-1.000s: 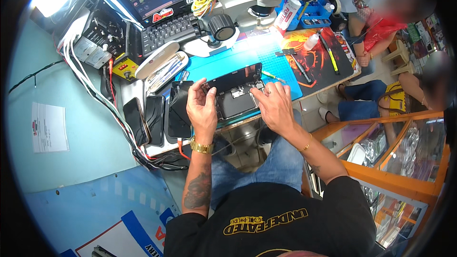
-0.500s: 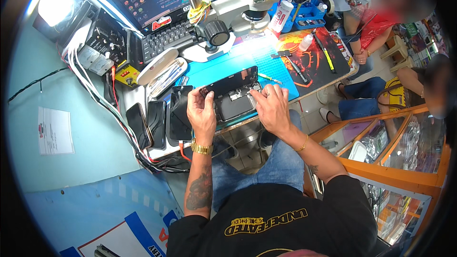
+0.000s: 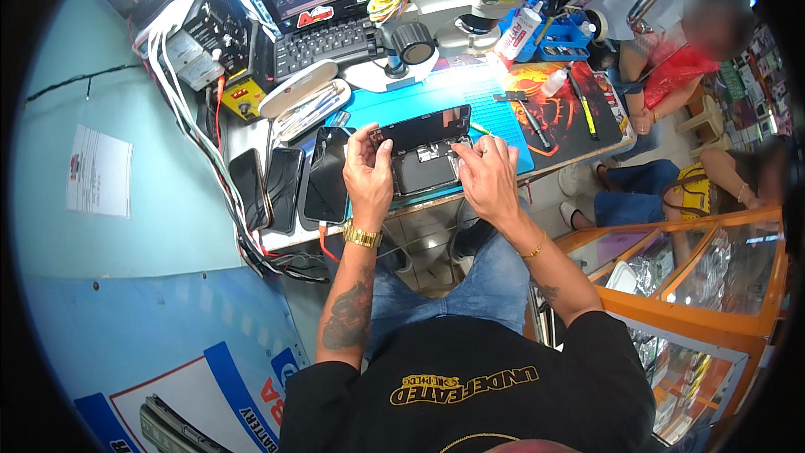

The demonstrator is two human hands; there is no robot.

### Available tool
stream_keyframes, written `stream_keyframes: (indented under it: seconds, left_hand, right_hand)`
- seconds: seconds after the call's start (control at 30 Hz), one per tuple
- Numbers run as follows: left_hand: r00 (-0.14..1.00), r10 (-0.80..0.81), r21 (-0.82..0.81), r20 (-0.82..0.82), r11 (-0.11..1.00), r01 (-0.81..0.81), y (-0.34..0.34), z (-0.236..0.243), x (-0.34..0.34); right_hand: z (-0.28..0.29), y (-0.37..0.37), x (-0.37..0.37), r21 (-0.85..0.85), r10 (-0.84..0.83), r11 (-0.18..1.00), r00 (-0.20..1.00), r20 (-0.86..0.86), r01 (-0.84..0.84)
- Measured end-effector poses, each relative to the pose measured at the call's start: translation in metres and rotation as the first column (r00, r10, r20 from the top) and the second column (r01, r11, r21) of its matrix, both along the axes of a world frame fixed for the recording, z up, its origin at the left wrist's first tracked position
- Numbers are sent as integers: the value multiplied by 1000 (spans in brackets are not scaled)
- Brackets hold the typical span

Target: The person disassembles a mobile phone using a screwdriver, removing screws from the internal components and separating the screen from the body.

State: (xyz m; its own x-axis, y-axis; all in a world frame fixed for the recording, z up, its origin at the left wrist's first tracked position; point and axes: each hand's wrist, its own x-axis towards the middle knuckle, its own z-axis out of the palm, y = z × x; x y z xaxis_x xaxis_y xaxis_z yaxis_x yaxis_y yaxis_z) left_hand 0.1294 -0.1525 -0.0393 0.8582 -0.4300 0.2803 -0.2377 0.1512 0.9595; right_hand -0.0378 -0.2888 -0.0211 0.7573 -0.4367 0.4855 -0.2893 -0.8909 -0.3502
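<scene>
An opened smartphone (image 3: 417, 174) lies at the front edge of the workbench, its inner parts and dark battery facing up. Its lifted screen panel (image 3: 432, 128) stands tilted along the far side. My left hand (image 3: 369, 174) grips the left end, thumb at the raised panel. At the right end, my right hand (image 3: 492, 178) has its thumb and index finger pinched close against the inner parts near the small board. Whatever is between those fingertips is hidden. A thin screwdriver (image 3: 480, 128) lies just beyond the right hand, partly covered.
Several phones, one a black phone (image 3: 327, 176), lie left of my left hand. A pen case (image 3: 310, 105), microscope stand (image 3: 411, 42) and keyboard (image 3: 323, 46) are behind. Blue mat (image 3: 377, 109) lies underneath. Tools, a bottle (image 3: 554, 82) and a blue organizer (image 3: 566, 42) sit right. Two people are beyond.
The whole view has shifted, so the bench appears slightly right. Both hands stay at the opened phone; the right fingers remain pinched near the board with little visible movement.
</scene>
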Motion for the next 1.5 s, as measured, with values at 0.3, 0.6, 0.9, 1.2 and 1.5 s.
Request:
stream_keyframes:
  seconds: [0.3, 0.6, 0.9, 1.2, 1.5]
  left_hand:
    - [999, -26, 42, -24, 999, 27, 0, 6, -4]
    - [1000, 15, 29, 2, 999, -15, -2, -1, -3]
    - [1000, -21, -17, -15, 1000, 20, -2, 0, -4]
    - [999, -39, 7, -30, 999, 39, -1, -3, 0]
    - [998, -49, 19, -37, 999, 50, 0, 2, -4]
  right_hand:
    - [-5, 1, 4, -34, -15, 999, 1000, -1, 15]
    - [0, -1, 7, -121, 7, 993, 1000, -17, -9]
    - [8, 6, 8, -83, 17, 996, 999, -39, -20]
    - [20, 39, 19, -4, 47, 999, 990, -135, -47]
    - [23, 47, 17, 59, 100, 994, 955, -279, -86]
